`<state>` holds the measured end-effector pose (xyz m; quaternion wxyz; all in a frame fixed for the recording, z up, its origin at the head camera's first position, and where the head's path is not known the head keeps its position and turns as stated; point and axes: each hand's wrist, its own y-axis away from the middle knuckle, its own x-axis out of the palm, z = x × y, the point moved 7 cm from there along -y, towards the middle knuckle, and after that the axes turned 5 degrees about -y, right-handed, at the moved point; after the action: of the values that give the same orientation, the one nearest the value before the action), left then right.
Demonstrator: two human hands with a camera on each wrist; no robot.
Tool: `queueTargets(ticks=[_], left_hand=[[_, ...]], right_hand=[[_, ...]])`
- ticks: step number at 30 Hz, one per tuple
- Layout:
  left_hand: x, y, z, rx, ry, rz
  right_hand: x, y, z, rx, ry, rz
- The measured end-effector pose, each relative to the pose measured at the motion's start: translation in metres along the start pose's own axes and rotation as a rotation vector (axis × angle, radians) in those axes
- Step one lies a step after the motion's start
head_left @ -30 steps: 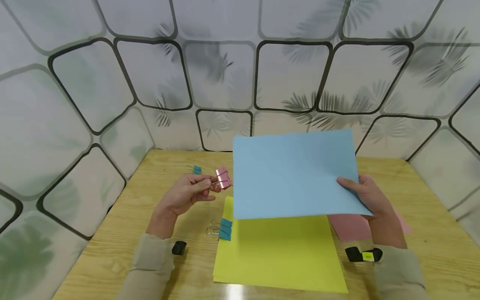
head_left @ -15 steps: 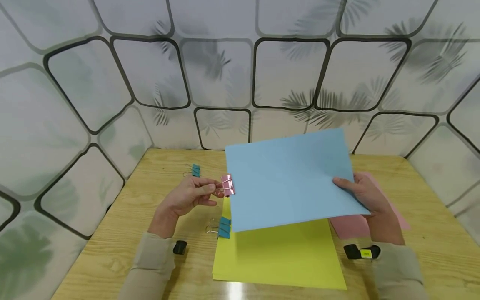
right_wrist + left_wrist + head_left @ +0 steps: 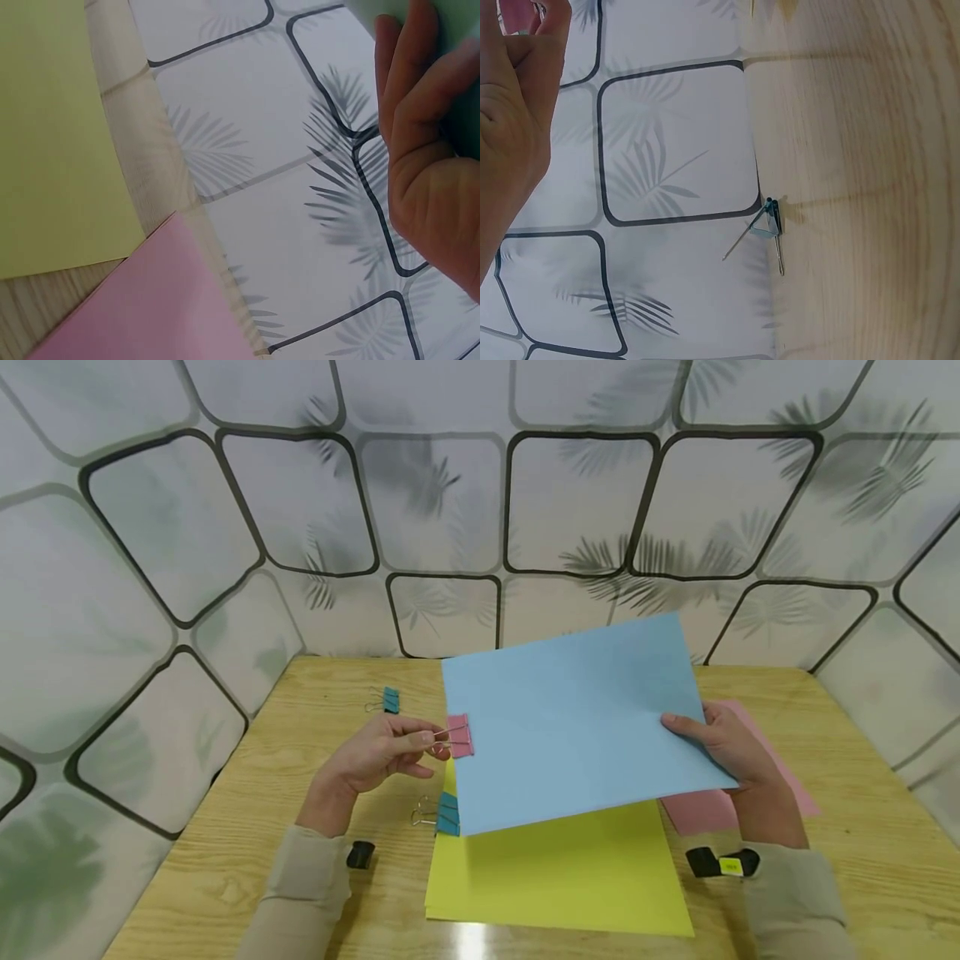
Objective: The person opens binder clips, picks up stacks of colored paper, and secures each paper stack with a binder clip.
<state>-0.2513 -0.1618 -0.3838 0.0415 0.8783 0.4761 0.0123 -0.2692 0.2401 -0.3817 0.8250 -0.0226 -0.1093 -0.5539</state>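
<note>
My left hand (image 3: 378, 750) pinches the wire handles of a pink binder clip (image 3: 461, 735), whose body sits over the left edge of the blue paper (image 3: 570, 718). At the paper's right edge, my right hand (image 3: 727, 743) grips it with the thumb on top and the fingers behind. The blue paper hangs tilted above a yellow paper stack (image 3: 570, 885), its left side lower toward me. In the left wrist view only part of the left hand (image 3: 514, 112) shows, with a bit of pink at its fingertips. The right wrist view shows the right hand's (image 3: 435, 142) curled fingers against the paper.
A teal binder clip (image 3: 447, 814) is on the left edge of the yellow stack. Another teal binder clip (image 3: 391, 700) stands on the wooden table (image 3: 247, 810) farther back. Pink paper (image 3: 701, 814) lies under the right forearm. A patterned curtain (image 3: 442, 527) encloses the table's back and sides.
The pink clip has moved right onto the blue paper's left edge, from being apart from it. The blue paper has shifted left and tilted, its left side dropping.
</note>
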Motion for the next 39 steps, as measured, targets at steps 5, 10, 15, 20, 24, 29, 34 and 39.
queueTargets(ticks=[5,10,15,20,24,29,34,39], left_hand=[[-0.001,-0.001,0.002,-0.022,0.005,0.007],[-0.003,-0.002,0.004,-0.07,-0.007,-0.019],[-0.006,-0.003,0.003,-0.094,-0.068,-0.073],[-0.009,-0.003,0.002,-0.099,-0.122,-0.119],[-0.011,-0.002,-0.002,-0.08,-0.161,-0.146],[-0.013,-0.001,-0.003,-0.077,-0.17,-0.176],[-0.015,-0.001,-0.003,-0.074,-0.169,-0.191],[-0.015,0.0,-0.003,-0.071,-0.17,-0.199]], right_hand=[[0.0,0.0,0.0,-0.01,0.006,-0.003],[0.001,-0.002,-0.001,-0.02,0.011,0.017],[0.004,-0.002,-0.002,-0.02,0.005,0.033],[0.007,-0.002,-0.004,0.005,-0.036,0.052],[0.008,-0.002,-0.003,-0.006,-0.004,0.084],[0.01,-0.002,-0.003,-0.021,0.001,0.142],[0.011,-0.001,-0.003,-0.02,0.004,0.151],[0.012,0.0,-0.003,-0.022,0.02,0.145]])
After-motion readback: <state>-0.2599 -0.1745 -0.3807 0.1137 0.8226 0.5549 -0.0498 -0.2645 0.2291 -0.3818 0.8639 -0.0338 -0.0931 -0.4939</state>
